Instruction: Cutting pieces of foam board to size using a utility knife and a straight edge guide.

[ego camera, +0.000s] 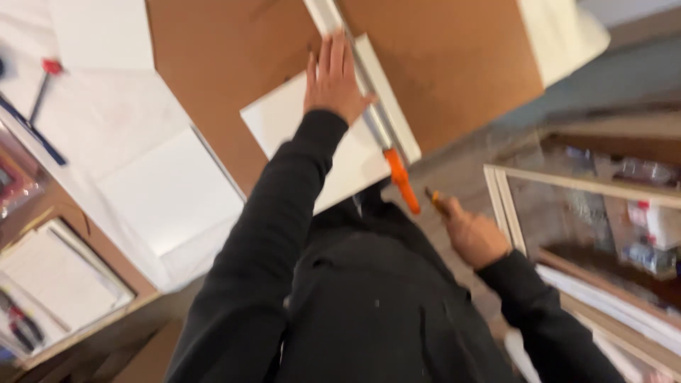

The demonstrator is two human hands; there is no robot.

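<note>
My left hand point(332, 79) lies flat with fingers spread on a white board point(284, 117) and against a long metal straightedge point(372, 106) that has an orange handle end point(401, 181). The white board rests on a large brown cardboard sheet point(227, 64). My right hand point(474, 234) is off the table's edge, closed around a small tool with an orange and dark tip point(435, 201); the picture is blurred, so its kind is unclear. Both arms wear black sleeves.
More white sheets point(167, 191) cover the table at left, with a red-tipped tool point(47, 71) and a blue strip point(35, 131). A tray of papers and pens point(53, 280) sits lower left. Wooden frames with plastic-wrapped items point(603, 213) stand at right.
</note>
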